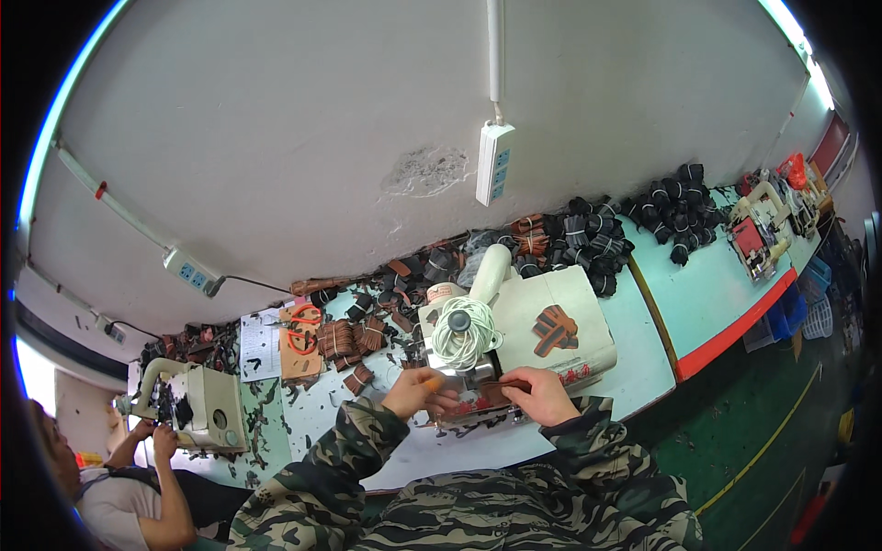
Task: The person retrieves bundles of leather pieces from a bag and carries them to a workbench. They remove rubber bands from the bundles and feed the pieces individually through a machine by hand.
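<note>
A cream bench machine (588, 344) with a metal front stands before me. My right hand (542, 395) pinches a small brown leather piece (493, 393) at the machine's front edge. Left of it, my left hand (418, 395) reaches to the same front with fingers stretched out, an orange finger cover on one of them; nothing shows in its grasp. A coil of white cord (464, 335) hangs on the machine's knob between its upright parts. On the machine's flat top lies a loose pile of brown leather pieces (556, 331).
Bundles of brown strips (338, 340), orange-handled scissors (301, 329) and dark scraps spread over the table's left. Tied black bundles (588, 239) line the wall. At far left a person (129, 496) works at another machine (202, 409). A power strip (496, 163) hangs above.
</note>
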